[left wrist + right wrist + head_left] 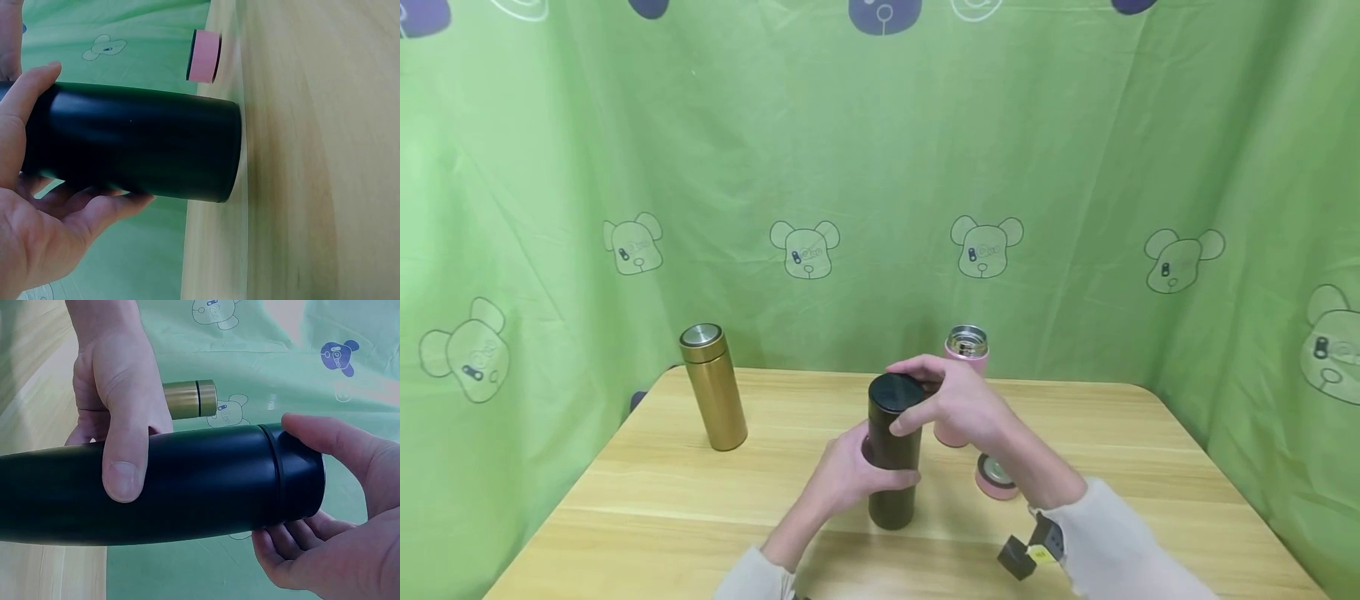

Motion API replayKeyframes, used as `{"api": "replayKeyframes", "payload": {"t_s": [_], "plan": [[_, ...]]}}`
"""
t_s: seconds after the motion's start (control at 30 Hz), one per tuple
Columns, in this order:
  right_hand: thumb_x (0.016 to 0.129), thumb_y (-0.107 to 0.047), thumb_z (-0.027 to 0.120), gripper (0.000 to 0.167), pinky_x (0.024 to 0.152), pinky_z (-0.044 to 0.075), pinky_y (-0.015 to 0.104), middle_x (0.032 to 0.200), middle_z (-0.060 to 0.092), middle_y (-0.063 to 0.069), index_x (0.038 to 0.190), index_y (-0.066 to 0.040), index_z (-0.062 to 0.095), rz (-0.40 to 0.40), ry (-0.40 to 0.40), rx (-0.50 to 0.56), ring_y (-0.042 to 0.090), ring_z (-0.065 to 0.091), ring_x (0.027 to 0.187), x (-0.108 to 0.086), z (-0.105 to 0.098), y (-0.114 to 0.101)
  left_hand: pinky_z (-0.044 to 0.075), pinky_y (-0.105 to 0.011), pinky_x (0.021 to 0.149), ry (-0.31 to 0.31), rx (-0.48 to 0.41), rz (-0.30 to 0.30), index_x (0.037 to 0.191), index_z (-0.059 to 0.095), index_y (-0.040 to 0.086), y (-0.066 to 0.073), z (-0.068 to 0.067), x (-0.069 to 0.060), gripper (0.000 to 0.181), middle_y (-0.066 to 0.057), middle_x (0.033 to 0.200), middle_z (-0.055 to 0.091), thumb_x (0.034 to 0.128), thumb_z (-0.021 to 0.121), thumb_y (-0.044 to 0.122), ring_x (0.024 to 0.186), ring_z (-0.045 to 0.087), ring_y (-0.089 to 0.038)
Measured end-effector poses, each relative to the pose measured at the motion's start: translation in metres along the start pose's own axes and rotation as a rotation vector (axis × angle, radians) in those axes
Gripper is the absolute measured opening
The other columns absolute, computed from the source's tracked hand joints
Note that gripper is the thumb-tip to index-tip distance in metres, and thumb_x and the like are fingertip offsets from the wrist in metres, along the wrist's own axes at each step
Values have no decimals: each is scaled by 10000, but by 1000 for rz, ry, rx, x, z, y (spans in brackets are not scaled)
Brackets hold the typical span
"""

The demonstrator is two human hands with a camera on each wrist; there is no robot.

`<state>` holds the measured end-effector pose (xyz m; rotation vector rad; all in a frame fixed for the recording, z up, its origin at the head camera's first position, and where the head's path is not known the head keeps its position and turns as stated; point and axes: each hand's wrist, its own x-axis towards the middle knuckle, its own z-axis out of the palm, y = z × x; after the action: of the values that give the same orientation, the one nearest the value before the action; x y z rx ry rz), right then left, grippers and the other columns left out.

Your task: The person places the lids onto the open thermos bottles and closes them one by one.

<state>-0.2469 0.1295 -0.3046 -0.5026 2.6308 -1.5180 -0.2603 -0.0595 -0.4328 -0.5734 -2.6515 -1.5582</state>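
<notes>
Your left hand [847, 477] wraps fingers round the black flask [895, 450], apparently steadying it; right hand [961, 402] curls fingers about its cap [892, 392]. Gold flask [717, 396]: ten o'clock.

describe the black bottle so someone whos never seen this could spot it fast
Find the wood-grain table. Near its middle, the left hand grips the black bottle and the right hand holds its lid. Unlike the gold bottle and lidless pink bottle, it is black all over.
</notes>
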Motion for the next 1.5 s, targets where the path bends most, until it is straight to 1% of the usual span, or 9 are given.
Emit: {"api": "replayKeyframes", "payload": {"t_s": [0.07, 0.17, 0.33, 0.47, 0.53, 0.73, 1.13, 1.37, 1.5], "plan": [[612, -198, 938, 709, 1002, 464, 415, 1164, 735, 47, 1270, -216, 674, 2, 11, 17, 242, 678, 1071, 0, 2, -1, 525, -390, 868, 2, 0, 2, 1186, 633, 311, 0, 0, 0, 642, 119, 1032, 712, 664, 865, 604, 947, 665, -100], [600, -171, 941, 711, 975, 492, 387, 1140, 730, 59, 1256, -177, 666, 10, 36, 39, 238, 677, 1050, 0, 5, -2, 526, -384, 863, 5, -3, 5, 1182, 635, 312, 0, 0, 0, 637, 121, 1029, 712, 664, 866, 601, 943, 665, -100], [584, -156, 949, 713, 892, 534, 341, 1111, 703, 66, 1226, -129, 641, 34, 91, 64, 218, 664, 1018, 1, 11, -3, 525, -379, 865, 12, -4, 9, 1176, 639, 320, 0, 0, 0, 631, 123, 1022, 713, 658, 871, 597, 941, 666, -99], [587, -161, 948, 713, 877, 556, 353, 1106, 694, 92, 1214, -87, 616, 29, 125, 66, 226, 669, 997, 1, 15, -2, 525, -371, 869, 14, 5, 23, 1186, 636, 327, 0, 0, 0, 631, 120, 1029, 714, 663, 871, 590, 951, 667, -99], [587, -175, 950, 718, 892, 558, 363, 1100, 694, 95, 1209, -74, 607, 22, 139, 54, 224, 673, 985, 0, 17, -2, 527, -368, 868, 17, 12, 29, 1190, 635, 328, 0, 0, 0, 634, 118, 1031, 715, 663, 871, 590, 953, 668, -101], [583, -243, 960, 743, 886, 565, 368, 1090, 675, 94, 1201, -72, 585, 16, 168, 7, 220, 668, 972, 0, 20, -3, 530, -376, 861, 24, 11, 33, 1200, 639, 314, 0, 0, -1, 640, 107, 1021, 718, 668, 868, 587, 953, 668, -110], [574, -293, 976, 769, 863, 575, 367, 1083, 666, 119, 1174, -63, 552, 49, 209, -6, 232, 685, 948, -1, 24, -3, 540, -375, 849, 26, 5, 29, 1235, 644, 305, 1, 0, -1, 672, 86, 1026, 726, 666, 872, 581, 943, 675, -114], [588, -310, 971, 754, 857, 572, 364, 1075, 665, 113, 1164, -65, 551, 39, 215, -23, 226, 679, 944, -1, 24, -2, 537, -370, 856, 18, -3, 20, 1254, 624, 331, 2, 1, -1, 681, 102, 1044, 720, 671, 869, 582, 954, 672, -104], [604, -316, 966, 742, 853, 571, 359, 1071, 662, 109, 1166, -66, 550, 20, 214, -33, 222, 673, 946, -3, 23, -1, 534, -366, 859, 5, -1, 19, 1245, 620, 350, 2, 0, -1, 663, 118, 1037, 715, 676, 865, 587, 950, 668, -95]]}}
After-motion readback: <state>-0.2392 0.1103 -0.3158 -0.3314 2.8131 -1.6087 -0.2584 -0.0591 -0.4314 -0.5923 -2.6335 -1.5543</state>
